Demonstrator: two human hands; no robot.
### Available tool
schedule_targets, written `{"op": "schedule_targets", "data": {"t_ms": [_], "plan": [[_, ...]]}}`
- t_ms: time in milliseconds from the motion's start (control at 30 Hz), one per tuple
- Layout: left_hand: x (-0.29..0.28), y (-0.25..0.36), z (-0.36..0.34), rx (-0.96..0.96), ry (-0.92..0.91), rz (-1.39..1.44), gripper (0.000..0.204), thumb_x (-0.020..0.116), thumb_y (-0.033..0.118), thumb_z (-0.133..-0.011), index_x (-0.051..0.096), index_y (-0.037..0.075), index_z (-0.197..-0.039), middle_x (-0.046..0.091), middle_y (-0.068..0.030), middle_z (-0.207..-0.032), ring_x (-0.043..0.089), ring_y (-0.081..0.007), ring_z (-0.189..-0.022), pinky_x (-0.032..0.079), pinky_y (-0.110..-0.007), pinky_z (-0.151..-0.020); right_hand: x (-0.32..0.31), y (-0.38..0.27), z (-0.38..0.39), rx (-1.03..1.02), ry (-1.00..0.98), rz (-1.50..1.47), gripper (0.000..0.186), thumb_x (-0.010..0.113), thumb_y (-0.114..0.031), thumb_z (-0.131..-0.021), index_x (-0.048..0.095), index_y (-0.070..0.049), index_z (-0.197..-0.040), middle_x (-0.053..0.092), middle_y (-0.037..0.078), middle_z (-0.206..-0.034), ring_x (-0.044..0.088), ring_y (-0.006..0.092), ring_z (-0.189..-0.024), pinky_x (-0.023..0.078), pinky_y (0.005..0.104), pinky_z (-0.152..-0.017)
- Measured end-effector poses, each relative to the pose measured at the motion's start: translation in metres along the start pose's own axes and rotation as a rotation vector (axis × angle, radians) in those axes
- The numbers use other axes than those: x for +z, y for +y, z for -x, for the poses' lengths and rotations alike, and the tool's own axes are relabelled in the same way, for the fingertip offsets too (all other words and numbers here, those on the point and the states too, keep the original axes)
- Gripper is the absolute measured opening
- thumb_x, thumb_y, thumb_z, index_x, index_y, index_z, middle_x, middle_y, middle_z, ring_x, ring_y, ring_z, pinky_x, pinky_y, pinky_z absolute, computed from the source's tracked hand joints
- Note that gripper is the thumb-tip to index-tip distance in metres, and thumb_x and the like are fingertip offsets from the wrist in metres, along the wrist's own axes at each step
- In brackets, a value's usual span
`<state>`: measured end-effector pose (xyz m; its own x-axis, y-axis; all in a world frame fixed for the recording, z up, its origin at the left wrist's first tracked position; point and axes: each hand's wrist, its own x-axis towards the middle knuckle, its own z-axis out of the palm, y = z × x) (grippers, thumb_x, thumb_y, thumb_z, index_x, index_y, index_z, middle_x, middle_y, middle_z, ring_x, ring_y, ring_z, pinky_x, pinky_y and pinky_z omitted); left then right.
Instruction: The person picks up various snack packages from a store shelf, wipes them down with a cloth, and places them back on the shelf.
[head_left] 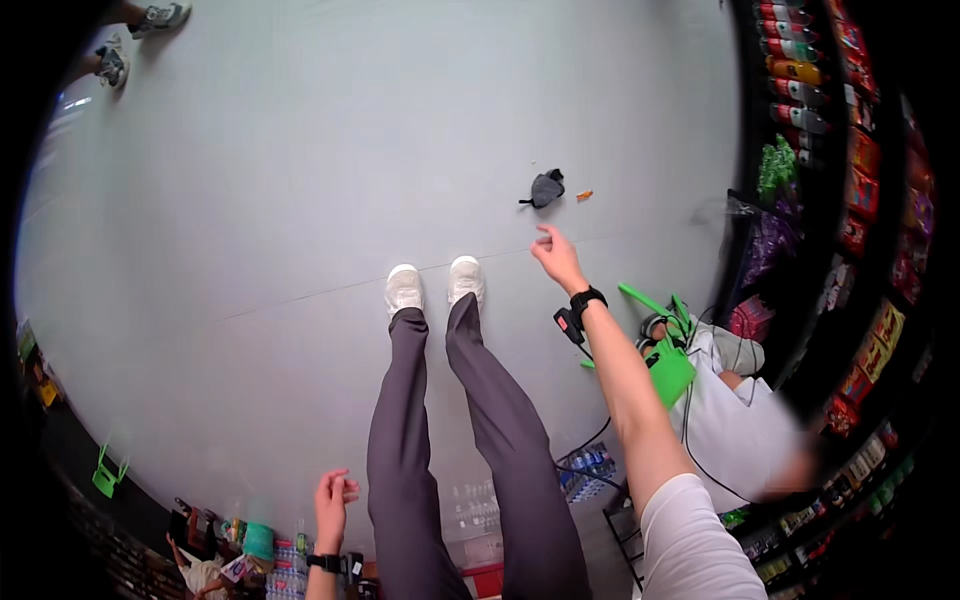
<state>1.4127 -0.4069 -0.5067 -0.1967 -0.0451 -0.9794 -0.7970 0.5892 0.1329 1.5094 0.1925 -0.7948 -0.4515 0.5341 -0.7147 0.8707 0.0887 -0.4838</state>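
My right hand [556, 258] reaches out and down over the grey floor, fingers loosely apart and holding nothing; a black band sits on its wrist. On the floor just beyond its fingertips lie a small dark grey pouch [546, 187] and a tiny orange item [584, 195]. My left hand [335, 502] hangs low at my side, fingers curled loosely, empty, with a black watch on the wrist. My legs in grey trousers and white shoes [435, 284] stand between the two hands.
Another person in a white shirt [735, 415] crouches at right holding a green basket [668, 362]. Store shelves with bottles and packets [815, 95] line the right side. More shelves curve along the bottom left. Another person's feet [135, 35] show at top left.
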Motion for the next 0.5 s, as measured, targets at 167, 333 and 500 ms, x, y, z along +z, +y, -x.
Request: {"op": "schedule_targets", "data": {"t_ms": [167,333,500], "plan": [[-0.026,-0.106,-0.016,-0.091,0.09,0.107,0.024,0.053,0.024,-0.111,0.063,0.007,-0.123,0.068,-0.0002,-0.097,0.063,-0.0084,-0.086,0.053,-0.026,-0.076,0.077,0.019,-0.095,-0.058,0.167,0.036,0.052,0.075,-0.017,-0.088,0.061,-0.004,-0.136,0.074,0.022,-0.111,0.074,0.0338,-0.094,0.058,0.0414,-0.085],[-0.005,-0.109,-0.021,-0.177,0.082,0.046,0.023,0.052,0.023,-0.111,0.064,0.007,-0.122,0.068,-0.0008,-0.097,0.064,-0.0086,-0.085,0.054,-0.027,-0.076,0.068,0.042,-0.116,-0.068,0.206,0.209,0.028,0.075,-0.013,-0.091,0.069,0.001,-0.115,0.076,0.018,-0.097,0.073,0.0346,-0.086,0.058,0.0403,-0.082],[-0.014,-0.079,-0.011,-0.12,0.094,0.007,0.022,0.051,0.023,-0.111,0.064,0.008,-0.121,0.069,-0.0014,-0.097,0.065,-0.0088,-0.085,0.054,-0.027,-0.075,0.043,-0.045,-0.02,-0.342,0.638,-0.027,0.014,0.071,-0.014,-0.099,0.072,0.0,-0.102,0.074,0.01,-0.084,0.071,0.0219,-0.075,0.055,0.032,-0.071]]}}
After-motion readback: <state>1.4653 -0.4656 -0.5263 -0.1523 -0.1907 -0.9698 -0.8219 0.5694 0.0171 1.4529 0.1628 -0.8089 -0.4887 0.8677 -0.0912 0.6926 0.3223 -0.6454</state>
